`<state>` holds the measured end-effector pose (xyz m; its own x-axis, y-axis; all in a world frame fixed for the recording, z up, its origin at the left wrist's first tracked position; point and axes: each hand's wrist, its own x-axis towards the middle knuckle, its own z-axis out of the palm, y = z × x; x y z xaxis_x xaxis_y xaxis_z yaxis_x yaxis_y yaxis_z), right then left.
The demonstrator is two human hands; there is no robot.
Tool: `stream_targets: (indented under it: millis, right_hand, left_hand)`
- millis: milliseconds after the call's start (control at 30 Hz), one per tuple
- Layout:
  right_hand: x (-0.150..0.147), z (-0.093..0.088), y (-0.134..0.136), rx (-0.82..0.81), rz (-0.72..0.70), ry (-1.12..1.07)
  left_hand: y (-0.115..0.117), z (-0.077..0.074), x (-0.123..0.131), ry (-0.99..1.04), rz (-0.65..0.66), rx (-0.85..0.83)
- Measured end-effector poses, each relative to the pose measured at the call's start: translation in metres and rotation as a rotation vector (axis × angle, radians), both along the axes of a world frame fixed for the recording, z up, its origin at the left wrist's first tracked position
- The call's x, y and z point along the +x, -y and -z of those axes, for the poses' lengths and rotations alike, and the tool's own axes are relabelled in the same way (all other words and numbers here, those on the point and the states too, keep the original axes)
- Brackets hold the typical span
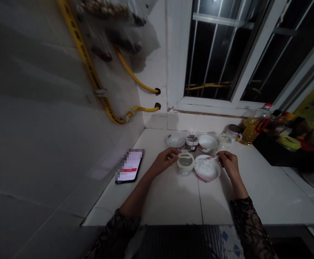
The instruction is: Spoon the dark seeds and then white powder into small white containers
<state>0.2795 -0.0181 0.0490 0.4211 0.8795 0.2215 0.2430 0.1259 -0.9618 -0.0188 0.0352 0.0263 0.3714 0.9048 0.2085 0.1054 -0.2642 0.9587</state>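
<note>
My left hand (pixel 165 161) is beside a clear jar with a pale lid (pixel 185 162). Its fingers are loosely bent and apart, with the fingertips at the lid's left edge; whether they touch it I cannot tell. To the right of the jar stands a white bowl with a red pattern (pixel 206 178), holding white powder (pixel 205 166). At the bowl's right rim my right hand (pixel 229 162) pinches a thin pale piece, which looks like the handle of a white spoon (pixel 215 157). The other end of the spoon is hard to make out against the powder.
Behind them stand another white bowl (pixel 208 143), a small lidded jar (pixel 192 139) and a clear container (pixel 224 139). A phone (pixel 130 167) lies at the left by the wall. An oil bottle (pixel 251 127) and a black box (pixel 272 147) stand at the right.
</note>
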Motion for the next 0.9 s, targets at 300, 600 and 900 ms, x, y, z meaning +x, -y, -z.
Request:
stream_targets:
  millis: [300,600,900]
  right_hand:
    - [0.002,0.000,0.000,-0.025,-0.041,-0.012]
    - [0.004,0.002,-0.001,-0.011,-0.042,-0.046]
    - [0.003,0.001,0.000,0.002,-0.045,-0.053]
  left_hand:
    - [0.012,0.009,-0.013,-0.120,0.134,0.133]
    - [0.010,0.017,-0.007,-0.078,0.127,0.158]
    - [0.008,0.024,-0.007,-0.101,0.082,0.420]
